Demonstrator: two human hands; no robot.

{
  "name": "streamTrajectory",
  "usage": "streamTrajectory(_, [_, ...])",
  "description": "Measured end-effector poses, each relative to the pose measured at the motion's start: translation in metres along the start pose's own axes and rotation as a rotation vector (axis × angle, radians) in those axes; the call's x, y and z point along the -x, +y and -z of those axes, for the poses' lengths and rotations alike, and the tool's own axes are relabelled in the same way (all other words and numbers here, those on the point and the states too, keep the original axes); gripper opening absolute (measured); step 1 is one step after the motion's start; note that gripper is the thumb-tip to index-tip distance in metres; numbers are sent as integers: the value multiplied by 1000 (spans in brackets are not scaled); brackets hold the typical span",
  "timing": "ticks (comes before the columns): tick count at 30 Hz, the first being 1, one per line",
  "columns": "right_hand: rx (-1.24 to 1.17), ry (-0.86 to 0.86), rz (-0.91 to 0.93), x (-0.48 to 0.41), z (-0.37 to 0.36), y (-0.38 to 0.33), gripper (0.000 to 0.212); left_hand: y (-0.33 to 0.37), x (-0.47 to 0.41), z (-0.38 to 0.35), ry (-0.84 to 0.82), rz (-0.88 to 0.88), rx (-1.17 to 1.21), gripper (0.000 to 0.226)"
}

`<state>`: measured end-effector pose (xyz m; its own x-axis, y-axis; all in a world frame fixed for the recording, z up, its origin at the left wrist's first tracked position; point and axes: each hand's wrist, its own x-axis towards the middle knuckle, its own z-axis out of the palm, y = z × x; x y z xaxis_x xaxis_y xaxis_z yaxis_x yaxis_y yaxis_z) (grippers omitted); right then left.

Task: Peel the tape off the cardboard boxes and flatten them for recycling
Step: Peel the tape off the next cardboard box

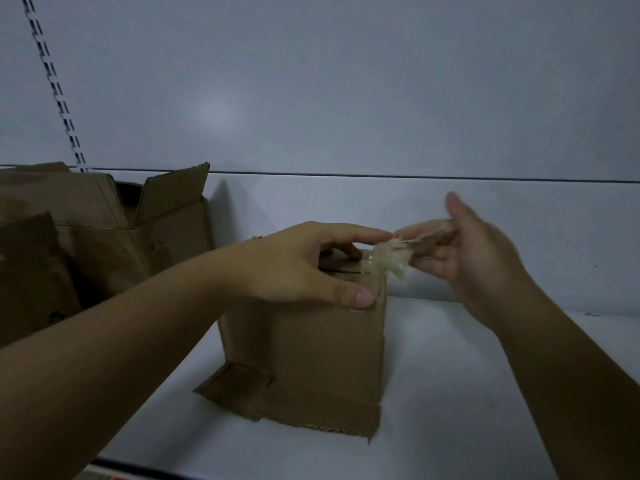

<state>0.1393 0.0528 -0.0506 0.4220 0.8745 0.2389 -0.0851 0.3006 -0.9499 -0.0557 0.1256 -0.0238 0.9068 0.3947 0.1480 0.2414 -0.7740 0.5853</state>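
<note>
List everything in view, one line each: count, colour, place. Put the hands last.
small box: one, brown cardboard, centre, upright, a flap splayed at its base.
large box: one, brown cardboard, left, top flaps open.
tape: one crumpled clear wad, at the small box's top right corner, attached there.
surface: one, white, under the small box.
wall: one, pale grey, behind.
slotted rail: one, pale with dark slots, upper left on the wall.
left hand: one, grips the small box's top, thumb on its front face.
right hand: one, blurred, right of the small box, tape between its fingers.
</note>
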Motion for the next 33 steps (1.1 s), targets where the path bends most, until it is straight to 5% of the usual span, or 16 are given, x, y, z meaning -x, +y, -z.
streamTrajectory(3, [29,278,102,-9,21,-9,43,-5,1,-1,-1,-6,10,54])
streamTrajectory(6, [195,352,341,-9,35,-9,27,-6,1,-2,23,1,53,48])
streamTrajectory(10, [643,199,980,13,15,0,23,-8,-5,0,36,20,-14,56])
streamTrajectory(13, [798,-16,1193,28,-9,5,26,-9,-9,5,0,73,-1,46])
streamTrajectory(20, [1230,-350,1044,29,-30,30,48,-11,-8,11,23,220,383,30])
streamTrajectory(33, [1093,-392,1042,24,-17,19,29,-9,-8,10,15,202,415,31])
